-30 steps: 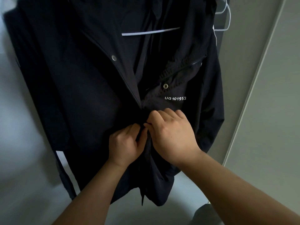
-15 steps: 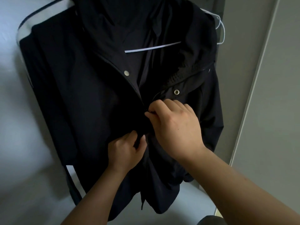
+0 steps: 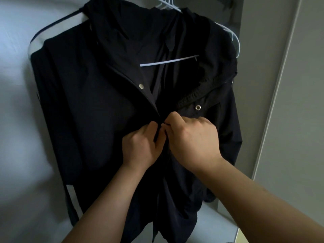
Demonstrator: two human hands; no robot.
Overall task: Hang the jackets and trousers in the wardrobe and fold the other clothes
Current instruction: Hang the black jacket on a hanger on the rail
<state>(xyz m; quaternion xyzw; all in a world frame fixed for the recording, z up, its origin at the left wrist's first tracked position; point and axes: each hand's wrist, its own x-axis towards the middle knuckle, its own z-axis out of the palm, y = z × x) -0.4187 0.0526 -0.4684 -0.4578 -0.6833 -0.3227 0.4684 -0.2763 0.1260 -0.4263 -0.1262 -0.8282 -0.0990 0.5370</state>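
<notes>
The black jacket (image 3: 87, 111) hung on a white hanger (image 3: 168, 61) in the wardrobe (image 3: 19, 120). The left grip (image 3: 140, 148) and right grip (image 3: 191, 142) pinched its front edges, seemingly fastening it. No other clothes were in view.

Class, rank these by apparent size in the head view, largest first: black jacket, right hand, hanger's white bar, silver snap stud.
1. black jacket
2. right hand, enlarged by nearness to camera
3. hanger's white bar, long but thin
4. silver snap stud
</notes>
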